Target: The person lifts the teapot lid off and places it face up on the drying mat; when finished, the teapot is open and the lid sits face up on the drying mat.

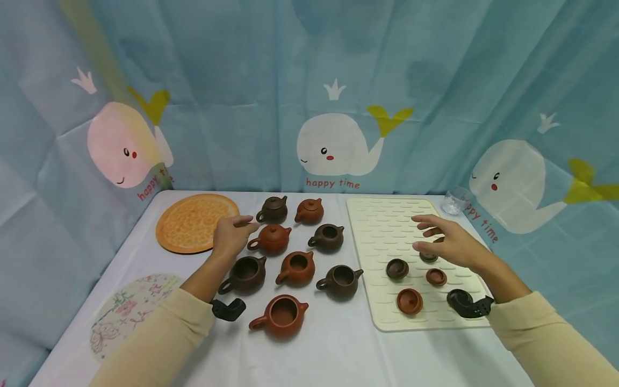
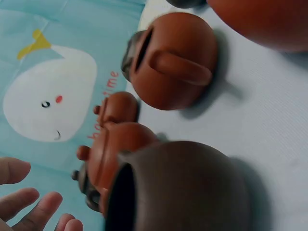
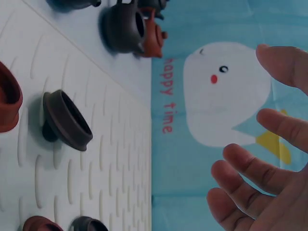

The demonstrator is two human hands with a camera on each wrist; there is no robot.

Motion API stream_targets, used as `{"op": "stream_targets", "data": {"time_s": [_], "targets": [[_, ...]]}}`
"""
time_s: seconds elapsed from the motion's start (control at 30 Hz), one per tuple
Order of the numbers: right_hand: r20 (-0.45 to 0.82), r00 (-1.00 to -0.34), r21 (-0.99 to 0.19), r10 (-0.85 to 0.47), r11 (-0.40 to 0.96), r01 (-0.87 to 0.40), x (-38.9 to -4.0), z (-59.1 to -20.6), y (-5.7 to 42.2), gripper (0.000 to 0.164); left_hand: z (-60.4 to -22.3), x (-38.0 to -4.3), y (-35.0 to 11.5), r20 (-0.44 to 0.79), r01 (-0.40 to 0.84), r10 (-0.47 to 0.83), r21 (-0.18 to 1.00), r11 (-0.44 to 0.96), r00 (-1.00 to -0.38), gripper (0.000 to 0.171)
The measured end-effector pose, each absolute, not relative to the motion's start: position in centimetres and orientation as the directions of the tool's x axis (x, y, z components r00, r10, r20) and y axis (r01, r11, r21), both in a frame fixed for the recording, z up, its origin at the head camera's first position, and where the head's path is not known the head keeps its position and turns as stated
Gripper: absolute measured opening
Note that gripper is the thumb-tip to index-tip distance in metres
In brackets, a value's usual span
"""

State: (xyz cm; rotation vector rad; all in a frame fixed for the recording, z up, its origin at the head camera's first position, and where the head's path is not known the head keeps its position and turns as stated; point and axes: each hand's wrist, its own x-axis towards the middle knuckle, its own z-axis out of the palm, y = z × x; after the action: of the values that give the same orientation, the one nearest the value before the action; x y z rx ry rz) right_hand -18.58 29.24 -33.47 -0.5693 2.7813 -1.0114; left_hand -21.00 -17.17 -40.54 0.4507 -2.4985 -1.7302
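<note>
My left hand [image 1: 233, 235] hovers at the left of the teapots, fingers loosely bent around nothing. Nearest it are a lidded red clay teapot [image 1: 273, 239] and a lidless dark brown teapot [image 1: 249, 275]. Other lidless pots stand closer to me, such as a red one [image 1: 282, 318] and a dark one [image 1: 341, 282]. Above the cream mat [image 1: 382, 226] on the right, my right hand [image 1: 452, 243] holds nothing, its fingers spread in the right wrist view. Teapot lids lie below it: a dark lid [image 3: 65, 120] rests knob down, near a red lid [image 1: 409, 302]. Another dark lid [image 1: 427, 256] is partly hidden by that hand.
A round, tan woven-look mat [image 1: 186, 223] lies at the back left, and a flower-printed oval [image 1: 130, 312] lies nearer me. At the back right stands a clear glass cup [image 1: 454, 202]. A blue whale-print curtain [image 1: 242, 107] closes off the table's far side.
</note>
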Motion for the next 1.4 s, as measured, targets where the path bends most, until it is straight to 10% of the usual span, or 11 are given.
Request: {"op": "stream_targets", "data": {"time_s": [1.4], "targets": [[0.132,-0.829,-0.773,-0.543,0.467,-0.429,-22.2,-33.8,12.0,0.046,-44.8,-22.7,-18.3,-0.278,-0.338,-0.203,0.856,0.391,-0.939,0.019]]}}
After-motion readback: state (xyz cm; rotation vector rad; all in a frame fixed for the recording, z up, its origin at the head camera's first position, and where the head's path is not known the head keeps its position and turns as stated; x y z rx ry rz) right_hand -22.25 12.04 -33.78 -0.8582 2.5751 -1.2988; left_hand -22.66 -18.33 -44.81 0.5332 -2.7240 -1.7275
